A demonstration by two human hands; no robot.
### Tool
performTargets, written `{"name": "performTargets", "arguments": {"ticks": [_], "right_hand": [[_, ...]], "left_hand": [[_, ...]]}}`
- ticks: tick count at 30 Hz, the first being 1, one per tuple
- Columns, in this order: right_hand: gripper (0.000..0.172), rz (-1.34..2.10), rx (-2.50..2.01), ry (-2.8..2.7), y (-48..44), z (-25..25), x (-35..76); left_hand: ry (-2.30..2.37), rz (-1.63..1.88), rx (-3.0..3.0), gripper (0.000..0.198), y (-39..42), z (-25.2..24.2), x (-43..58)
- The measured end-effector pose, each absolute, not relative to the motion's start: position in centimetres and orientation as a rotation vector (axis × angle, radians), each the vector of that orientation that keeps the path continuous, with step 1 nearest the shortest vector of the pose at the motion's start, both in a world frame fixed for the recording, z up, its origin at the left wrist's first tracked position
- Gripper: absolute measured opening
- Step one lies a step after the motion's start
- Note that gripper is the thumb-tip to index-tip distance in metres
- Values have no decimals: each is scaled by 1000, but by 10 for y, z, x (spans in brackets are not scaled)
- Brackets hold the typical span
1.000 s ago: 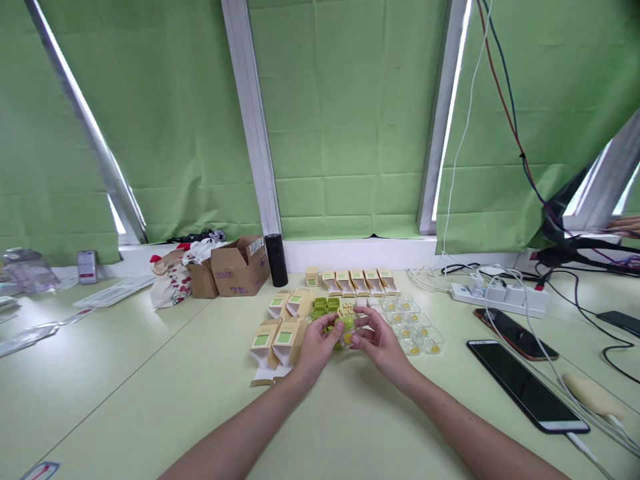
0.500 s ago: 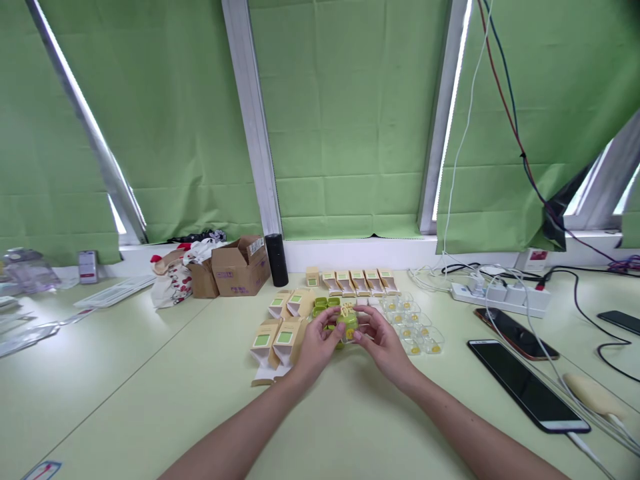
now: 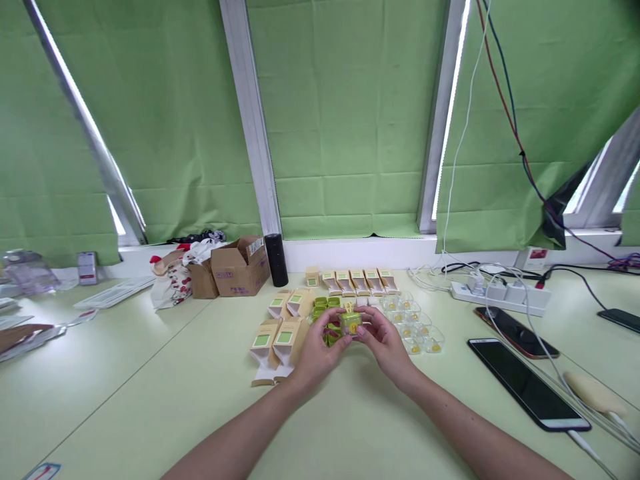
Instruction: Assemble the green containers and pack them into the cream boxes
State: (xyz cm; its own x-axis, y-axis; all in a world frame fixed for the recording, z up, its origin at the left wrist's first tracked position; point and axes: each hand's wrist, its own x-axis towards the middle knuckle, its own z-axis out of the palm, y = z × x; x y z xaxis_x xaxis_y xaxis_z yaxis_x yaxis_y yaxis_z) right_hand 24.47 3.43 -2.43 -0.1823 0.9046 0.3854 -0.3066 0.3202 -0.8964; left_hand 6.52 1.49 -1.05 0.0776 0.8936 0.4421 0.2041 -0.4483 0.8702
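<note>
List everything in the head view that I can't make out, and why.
All in the head view:
- Green cups: full count; the left hand hides part of the group.
- White pieces: lower parts, behind the right hand.
- Held container: its yellow mark is too small to read.
- Blue-edged item: cut off by the bottom edge.

The jar is green, yellow on top, with 1 yellow round mark. The boxes are tan outside, white inside, with green squares. The cups are green, the cases clear with yellow dots. The bench is pale yellow-green, the blinds plain green. The carton is brown with purple print, the bag white with red pattern. The nearest phone is black with 2 white ends.
</note>
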Motion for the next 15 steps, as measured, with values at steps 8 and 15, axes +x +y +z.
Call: {"name": "performTargets", "arguments": {"ticks": [8,15], "right_hand": [[46,1315,-582,-1232,35,-22,247],[51,1595,-430,-1015,31,-21,245]], "left_hand": [[1190,1460,1771,48,14,-12,68],[1198,1519,1742,58,11,-13,69]]}}
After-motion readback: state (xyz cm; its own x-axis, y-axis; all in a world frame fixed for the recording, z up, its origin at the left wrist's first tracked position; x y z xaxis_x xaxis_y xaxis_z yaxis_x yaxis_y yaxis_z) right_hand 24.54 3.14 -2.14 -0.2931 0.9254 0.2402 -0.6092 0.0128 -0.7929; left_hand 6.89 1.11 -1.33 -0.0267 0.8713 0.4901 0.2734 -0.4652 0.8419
